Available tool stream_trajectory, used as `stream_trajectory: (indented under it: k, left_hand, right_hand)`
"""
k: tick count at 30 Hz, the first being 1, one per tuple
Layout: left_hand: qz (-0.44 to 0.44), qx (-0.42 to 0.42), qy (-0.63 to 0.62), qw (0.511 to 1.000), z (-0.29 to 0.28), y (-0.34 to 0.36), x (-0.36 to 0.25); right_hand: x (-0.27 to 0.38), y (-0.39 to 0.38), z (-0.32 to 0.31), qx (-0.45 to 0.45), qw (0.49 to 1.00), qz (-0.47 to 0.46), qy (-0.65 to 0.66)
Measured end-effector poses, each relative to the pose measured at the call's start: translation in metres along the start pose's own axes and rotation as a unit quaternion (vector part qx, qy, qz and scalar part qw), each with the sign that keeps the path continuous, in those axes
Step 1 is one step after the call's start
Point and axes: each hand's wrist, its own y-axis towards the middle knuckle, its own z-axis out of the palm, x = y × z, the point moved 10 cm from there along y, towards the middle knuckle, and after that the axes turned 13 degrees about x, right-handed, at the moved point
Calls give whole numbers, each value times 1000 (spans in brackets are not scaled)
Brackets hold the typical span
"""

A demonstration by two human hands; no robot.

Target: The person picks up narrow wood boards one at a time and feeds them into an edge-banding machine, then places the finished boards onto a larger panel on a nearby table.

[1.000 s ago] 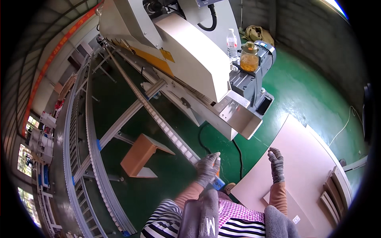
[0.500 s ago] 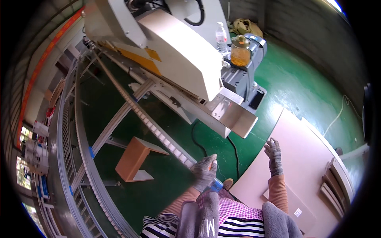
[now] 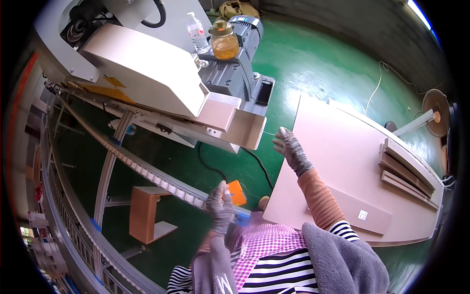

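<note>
My left hand (image 3: 220, 208), in a grey knit glove, closes on the edge of a flat orange piece (image 3: 237, 192); its kind cannot be made out. That hand is above the near end of a roller rail (image 3: 169, 187) with a blue end cap. My right hand (image 3: 292, 148), gloved too, is stretched out and open, with nothing in it. It is a little short of the angled metal chute (image 3: 249, 128) at the machine's end. A pinkish-beige board (image 3: 217, 113) lies at the machine's outlet, partly under its white cover (image 3: 147, 73).
On the right is a large pale board surface (image 3: 333, 161), with a loose panel (image 3: 350, 211) and several stacked strips (image 3: 409, 174) on it. A bottle (image 3: 197, 34) and an amber jar (image 3: 224, 43) stand by the motor (image 3: 247, 36). A brown folded piece (image 3: 143, 215) is under the rails.
My view has swung to the right. My right hand has reached forward toward the chute. The orange piece now shows more fully beside my left hand, and a board shows at the outlet.
</note>
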Motion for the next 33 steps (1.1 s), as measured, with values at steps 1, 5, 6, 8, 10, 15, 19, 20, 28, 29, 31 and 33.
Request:
stream_trajectory:
  k: [1, 5, 6, 8, 10, 15, 19, 20, 28, 29, 31, 33]
  left_hand:
    - [2, 2, -1, 1000, 1, 0, 2]
    - [20, -24, -1, 999, -3, -4, -4]
    - [14, -27, -6, 1000, -3, -5, 0]
    - [2, -29, -13, 999, -3, -7, 2]
    - [-6, -25, -9, 1000, -1, -8, 10]
    - [2, -21, 3, 1000, 4, -6, 12]
    - [-17, -17, 7, 1000, 5, -2, 12]
    - [-23, -5, 39, 999, 6, -1, 6]
    - [-130, 23, -356, 925, 67, 19, 53]
    - [-178, 61, -408, 893, 86, 19, 29]
    - [-218, 82, -574, 785, 132, 20, 22]
    - [-288, 92, -711, 635, 183, 21, -5]
  right_hand:
    - [3, 4, 2, -2, 1000, -1, 1]
    - [9, 18, 24, 45, 998, 27, 24]
    - [7, 21, 26, 50, 998, 40, 20]
    - [8, 26, 30, 58, 997, 51, 19]
    - [9, 29, 32, 54, 996, 68, 19]
    - [10, 33, 5, 35, 994, 37, 96]
    - [13, 7, -10, 31, 992, 34, 119]
    - [13, 3, -25, 38, 994, 12, 100]
    - [29, -104, -137, 34, 992, -27, 119]
    - [33, -132, -154, 13, 994, -24, 110]
    - [35, -188, -185, -17, 997, -22, 77]
    - [28, -253, -235, -57, 997, -54, 0]
